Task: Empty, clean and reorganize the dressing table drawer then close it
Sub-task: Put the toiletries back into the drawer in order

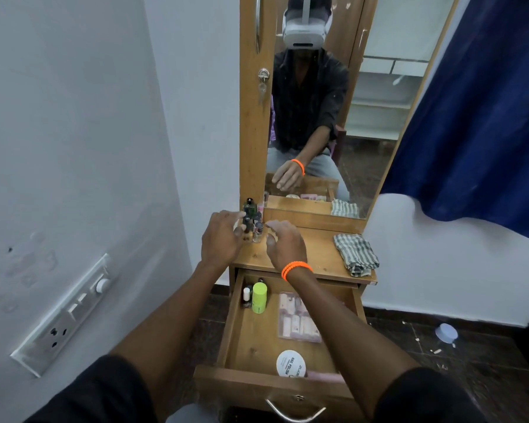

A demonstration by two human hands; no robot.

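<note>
Wall switch panel [64,315] is noted at 8 o'clock of the frame, well apart from the work.

Left hand [222,236] is held at the table's back-left corner. Fingers are loosely curled at the small bottles [252,222]; fingertips appear to touch the cluster, but whether one bottle is pinched cannot be told.

Bottles are clustered upright on the table top [318,254], against the mirror [333,117] frame, at 11 o'clock of the top. Judged light, glass, hard, slippery and easily toppled, being packed close. Each is best taken at the cap or around the body, one at a time.

Right hand [284,242], with orange wristband [297,269], hovers just right of the bottles. Fingers are spread and slightly bent; nothing is held.

Drawer [287,380] is pulled open below the top, at 6 o'clock. Inside: a green cylinder [259,298] with two small bottles beside it at the back-left, a clear packet [298,319] at centre-right, a white round tin [290,363] at the front. Emptying is judged unfinished.

Folded checked cloth [356,254] lies at 3 o'clock of the top, soft and limp; for wiping it is best gathered up whole.

Blue curtain [471,117] hangs at 2 o'clock.
</note>
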